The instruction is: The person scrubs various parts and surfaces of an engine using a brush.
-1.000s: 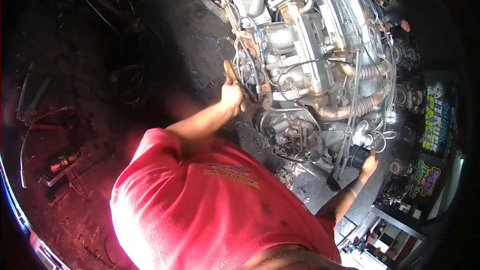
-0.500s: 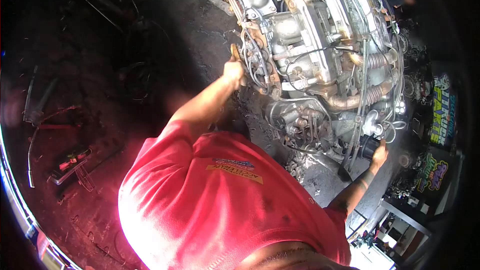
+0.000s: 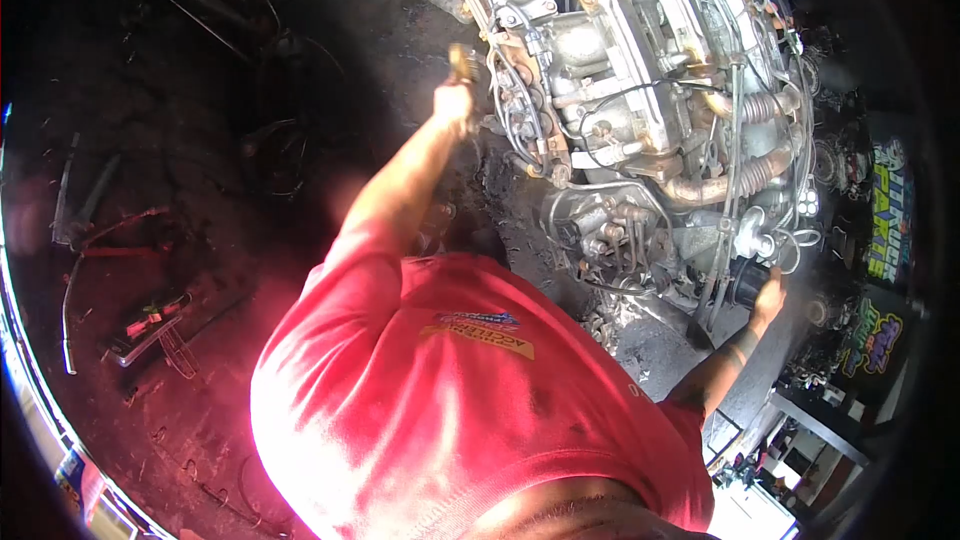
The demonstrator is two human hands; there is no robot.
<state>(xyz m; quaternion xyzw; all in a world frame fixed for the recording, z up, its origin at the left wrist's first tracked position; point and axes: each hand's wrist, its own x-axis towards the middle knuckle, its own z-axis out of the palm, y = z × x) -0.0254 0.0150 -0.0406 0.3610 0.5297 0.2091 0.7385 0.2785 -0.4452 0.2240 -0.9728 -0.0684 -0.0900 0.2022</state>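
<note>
My left hand (image 3: pixel 454 105) is closed round a yellow-brown tool (image 3: pixel 461 62), whose end sticks out beyond the fist. Motion smears the tool, so I cannot tell its kind. This hand is just off the left side of a large engine (image 3: pixel 600 50), near its cables and rust-coloured edge. On the other side, my right hand (image 3: pixel 768 295) grips a black cylindrical part (image 3: pixel 745 282) low on the engine. A silvery rounded fitting (image 3: pixel 752 240) and a thin looped hose (image 3: pixel 798 252) are just above that hand.
Corrugated metal pipes (image 3: pixel 765 175) cross the engine's right side. A metal stand with a red part (image 3: pixel 150 320) lies on the dark, stained floor at left. Signs (image 3: pixel 885 210), other machine parts and a bench-like frame (image 3: pixel 815 425) line the right.
My left hand has moved up and slightly left, away from the engine's side, with the tool in it. My right hand stays at the black cylindrical part.
</note>
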